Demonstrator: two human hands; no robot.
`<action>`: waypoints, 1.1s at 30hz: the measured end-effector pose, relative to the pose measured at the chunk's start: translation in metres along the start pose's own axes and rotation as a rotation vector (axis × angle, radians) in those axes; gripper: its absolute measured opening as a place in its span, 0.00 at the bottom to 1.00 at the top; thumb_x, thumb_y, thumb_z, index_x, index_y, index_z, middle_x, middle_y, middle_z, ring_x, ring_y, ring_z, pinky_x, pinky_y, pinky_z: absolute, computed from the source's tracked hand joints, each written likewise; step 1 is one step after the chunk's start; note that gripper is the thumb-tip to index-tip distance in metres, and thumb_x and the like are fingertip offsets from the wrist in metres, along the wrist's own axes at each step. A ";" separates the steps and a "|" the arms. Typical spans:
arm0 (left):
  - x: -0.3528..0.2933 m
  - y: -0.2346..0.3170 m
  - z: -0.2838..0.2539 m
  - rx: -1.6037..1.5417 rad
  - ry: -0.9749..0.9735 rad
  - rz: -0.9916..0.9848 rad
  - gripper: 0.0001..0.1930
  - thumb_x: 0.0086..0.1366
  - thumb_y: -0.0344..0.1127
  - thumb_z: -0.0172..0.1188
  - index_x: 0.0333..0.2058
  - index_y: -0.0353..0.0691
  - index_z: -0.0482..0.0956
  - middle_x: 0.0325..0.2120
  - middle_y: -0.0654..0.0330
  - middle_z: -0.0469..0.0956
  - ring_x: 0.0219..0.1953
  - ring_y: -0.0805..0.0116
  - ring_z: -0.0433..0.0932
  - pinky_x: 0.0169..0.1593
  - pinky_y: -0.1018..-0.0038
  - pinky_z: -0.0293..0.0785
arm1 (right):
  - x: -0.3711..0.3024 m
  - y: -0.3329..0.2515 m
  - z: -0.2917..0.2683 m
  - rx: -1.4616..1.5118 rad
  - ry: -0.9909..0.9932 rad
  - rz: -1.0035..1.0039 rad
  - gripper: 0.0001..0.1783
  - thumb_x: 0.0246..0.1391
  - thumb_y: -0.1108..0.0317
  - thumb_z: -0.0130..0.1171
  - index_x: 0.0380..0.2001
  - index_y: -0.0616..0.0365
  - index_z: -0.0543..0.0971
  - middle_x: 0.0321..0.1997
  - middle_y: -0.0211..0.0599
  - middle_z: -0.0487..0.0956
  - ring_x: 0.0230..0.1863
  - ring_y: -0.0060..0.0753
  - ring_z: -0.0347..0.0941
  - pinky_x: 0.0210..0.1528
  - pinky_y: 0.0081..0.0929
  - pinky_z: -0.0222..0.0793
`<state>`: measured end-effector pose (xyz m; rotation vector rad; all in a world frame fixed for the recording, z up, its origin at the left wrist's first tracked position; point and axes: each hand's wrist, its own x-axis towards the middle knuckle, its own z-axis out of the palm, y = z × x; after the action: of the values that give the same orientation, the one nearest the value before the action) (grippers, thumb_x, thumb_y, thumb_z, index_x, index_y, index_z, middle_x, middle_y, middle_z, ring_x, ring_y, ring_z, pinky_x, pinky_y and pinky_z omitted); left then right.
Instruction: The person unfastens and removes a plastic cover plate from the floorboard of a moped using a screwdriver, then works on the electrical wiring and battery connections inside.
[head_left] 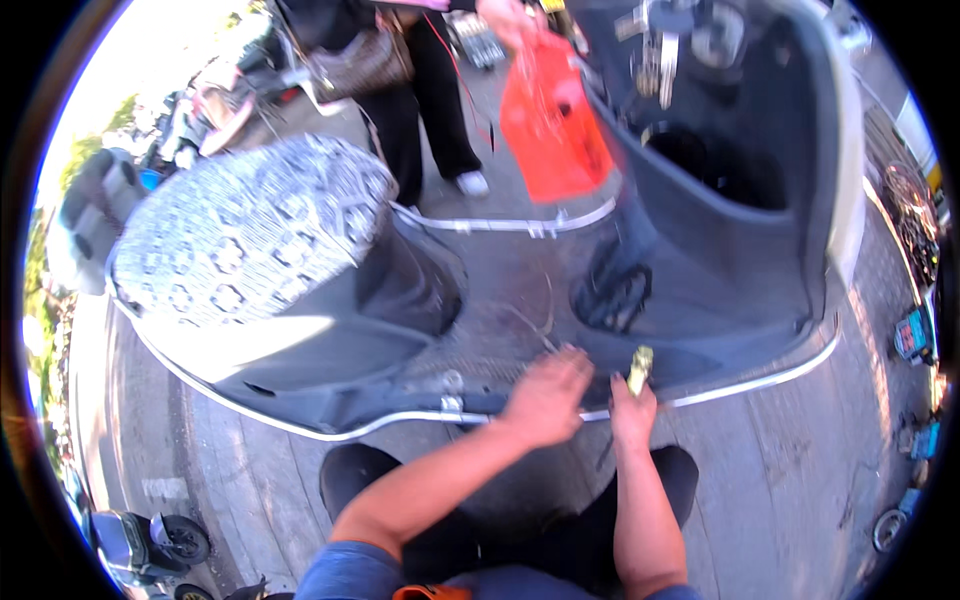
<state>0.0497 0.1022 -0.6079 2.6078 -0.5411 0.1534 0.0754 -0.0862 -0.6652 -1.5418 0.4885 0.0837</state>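
Note:
My right hand [633, 415] is closed around a short yellow-green tool [640, 370] whose knobbly end points up. A thin dark piece shows below that fist; I cannot tell whether it belongs to the tool. My left hand [550, 400] is over the near edge of a scooter's grey footboard [500, 280], with its fingers blurred. A thin pale wire [548, 310] runs across the footboard toward those fingers; whether they touch it is unclear. Left of my hands rises the scooter seat [250, 230] in a patterned black-and-white cover, and to the right stands the front panel [730, 250].
Keys [660, 75] hang at the top of the front panel, above an open dark pocket [715, 165]. Beyond the scooter a person in black trousers [440, 110] stands beside a hand-held red plastic bag [552, 125]. A metal trim rail [740, 388] borders the scooter's near side.

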 end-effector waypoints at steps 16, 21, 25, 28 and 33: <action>0.092 -0.007 0.057 0.064 -0.242 0.195 0.40 0.64 0.48 0.74 0.71 0.40 0.70 0.65 0.46 0.71 0.65 0.40 0.75 0.61 0.52 0.83 | -0.036 -0.023 -0.078 -0.163 -0.233 -0.187 0.14 0.74 0.59 0.63 0.48 0.59 0.82 0.29 0.27 0.80 0.33 0.26 0.80 0.39 0.32 0.76; 0.082 -0.011 0.054 0.066 -0.215 0.175 0.40 0.65 0.47 0.72 0.70 0.35 0.69 0.63 0.43 0.71 0.63 0.38 0.75 0.61 0.51 0.83 | -0.090 -0.091 -0.122 -0.209 -0.428 -0.113 0.23 0.77 0.52 0.63 0.64 0.56 0.80 0.32 0.30 0.79 0.35 0.29 0.78 0.45 0.35 0.78; 0.098 0.017 0.061 0.139 -0.306 0.096 0.39 0.62 0.40 0.71 0.69 0.32 0.67 0.61 0.41 0.71 0.62 0.37 0.76 0.62 0.51 0.83 | -0.111 -0.115 -0.157 -0.359 -0.581 -0.255 0.24 0.72 0.67 0.68 0.68 0.53 0.78 0.39 0.27 0.78 0.40 0.25 0.77 0.48 0.28 0.77; 0.105 0.024 0.054 0.144 -0.354 0.016 0.40 0.60 0.38 0.70 0.70 0.33 0.65 0.60 0.41 0.72 0.63 0.38 0.76 0.64 0.52 0.82 | -0.120 -0.120 -0.165 -0.403 -0.653 -0.298 0.28 0.70 0.75 0.66 0.70 0.52 0.76 0.43 0.29 0.79 0.46 0.27 0.78 0.52 0.29 0.78; 0.106 0.020 0.049 0.114 -0.335 0.002 0.40 0.59 0.37 0.71 0.69 0.34 0.67 0.60 0.42 0.73 0.64 0.40 0.78 0.65 0.53 0.81 | -0.115 -0.117 -0.175 -0.268 -0.684 -0.254 0.35 0.67 0.83 0.64 0.75 0.55 0.72 0.53 0.37 0.82 0.53 0.32 0.81 0.61 0.36 0.79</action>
<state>0.1395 0.0259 -0.6216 2.7610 -0.6655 -0.2653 -0.0302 -0.2320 -0.5071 -1.7038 -0.2710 0.4766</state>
